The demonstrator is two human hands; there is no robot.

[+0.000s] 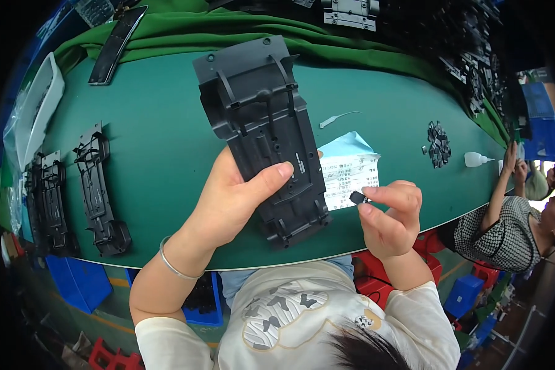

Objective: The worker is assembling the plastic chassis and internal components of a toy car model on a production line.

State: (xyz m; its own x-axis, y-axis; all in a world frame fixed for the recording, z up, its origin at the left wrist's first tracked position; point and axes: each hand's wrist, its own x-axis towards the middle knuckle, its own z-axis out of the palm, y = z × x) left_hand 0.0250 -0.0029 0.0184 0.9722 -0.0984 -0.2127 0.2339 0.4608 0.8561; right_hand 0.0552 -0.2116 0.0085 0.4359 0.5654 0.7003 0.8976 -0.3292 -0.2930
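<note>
My left hand point(240, 191) is closed around a long black plastic chassis point(271, 135), with the thumb pressed on its face. The chassis is held up over the green table, its wide end tilted away from me. To its right, my right hand point(391, 213) pinches a small black plastic piece point(357, 197) between thumb and fingertips. The small piece is apart from the chassis. Behind that piece lies a printed paper sheet point(354, 172) with a blue sheet point(350, 144) at its far edge.
On the right lie a heap of small black pieces point(438, 145) and a white squeeze bottle point(476, 160). A pale thin-tipped tool point(336, 119) rests beyond the paper. Similar chassis point(98, 188) stand at left near a white tray point(43, 98). Another person point(502, 231) sits at far right.
</note>
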